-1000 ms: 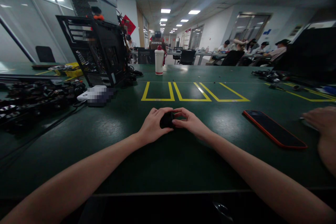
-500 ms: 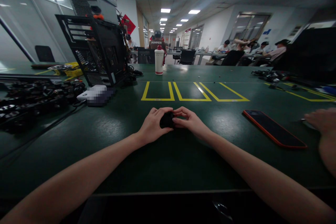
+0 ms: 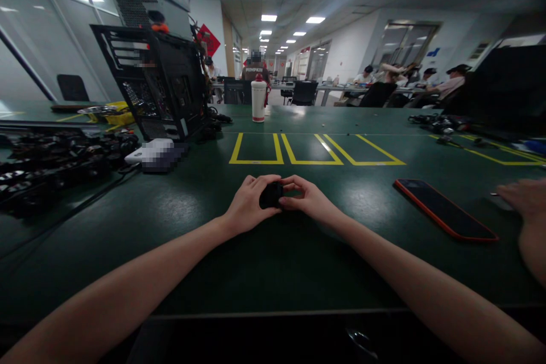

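Observation:
A small rounded black object [image 3: 269,195] is held between both hands just over the green tabletop [image 3: 273,273]; its kind is too dark to make out. My left hand [image 3: 248,202] curves around its left side, thumb below and fingers above. From the right, the thumb and fingertips of my right hand [image 3: 306,195] pinch its edge. Part of the object is hidden by the left fingers.
To the right lies an orange-rimmed phone [image 3: 446,209], with another person's hand [image 3: 522,196] beyond it. Yellow tape outlines [image 3: 256,162] mark the table ahead, before a white bottle [image 3: 258,101]. An open computer case [image 3: 170,79] and tangled black parts [image 3: 46,165] occupy the left.
Both my hands keep nearly the same pose around the black object, with only a slight shift of the right fingers. The other person's hand at the right has moved a little.

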The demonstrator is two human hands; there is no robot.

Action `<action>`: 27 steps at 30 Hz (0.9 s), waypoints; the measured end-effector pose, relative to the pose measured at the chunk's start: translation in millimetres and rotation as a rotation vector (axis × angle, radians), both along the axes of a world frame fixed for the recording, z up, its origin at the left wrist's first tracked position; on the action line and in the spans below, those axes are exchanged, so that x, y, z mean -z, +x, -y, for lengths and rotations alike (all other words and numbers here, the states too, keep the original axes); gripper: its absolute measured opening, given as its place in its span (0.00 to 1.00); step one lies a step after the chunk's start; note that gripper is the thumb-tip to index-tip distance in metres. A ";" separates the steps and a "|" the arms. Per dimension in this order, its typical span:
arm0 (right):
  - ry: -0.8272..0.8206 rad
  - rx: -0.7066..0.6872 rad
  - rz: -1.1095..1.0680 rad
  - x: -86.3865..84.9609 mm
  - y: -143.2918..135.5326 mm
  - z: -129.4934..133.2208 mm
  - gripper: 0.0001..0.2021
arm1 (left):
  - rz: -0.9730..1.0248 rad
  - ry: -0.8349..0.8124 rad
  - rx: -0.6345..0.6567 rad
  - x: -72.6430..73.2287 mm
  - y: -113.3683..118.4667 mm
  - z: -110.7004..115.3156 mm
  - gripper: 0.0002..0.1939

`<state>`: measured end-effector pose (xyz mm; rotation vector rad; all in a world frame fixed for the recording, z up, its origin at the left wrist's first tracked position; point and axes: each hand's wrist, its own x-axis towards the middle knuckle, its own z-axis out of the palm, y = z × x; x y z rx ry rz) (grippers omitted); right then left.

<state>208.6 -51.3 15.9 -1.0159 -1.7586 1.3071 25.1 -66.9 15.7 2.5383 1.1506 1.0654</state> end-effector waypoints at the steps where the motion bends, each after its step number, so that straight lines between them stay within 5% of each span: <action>1: 0.017 -0.001 0.000 0.0 -0.1 0.2 0.18 | 0.000 0.000 0.001 -0.1 0.0 0.1 0.30; 8: -0.016 0.024 -0.081 0.4 -2.2 2.9 0.12 | 0.014 0.013 0.005 0.9 1.0 -0.9 0.31; 27: 0.092 0.022 -0.016 1.2 -0.1 -0.1 0.17 | 0.002 0.002 0.003 -0.1 0.1 -0.6 0.30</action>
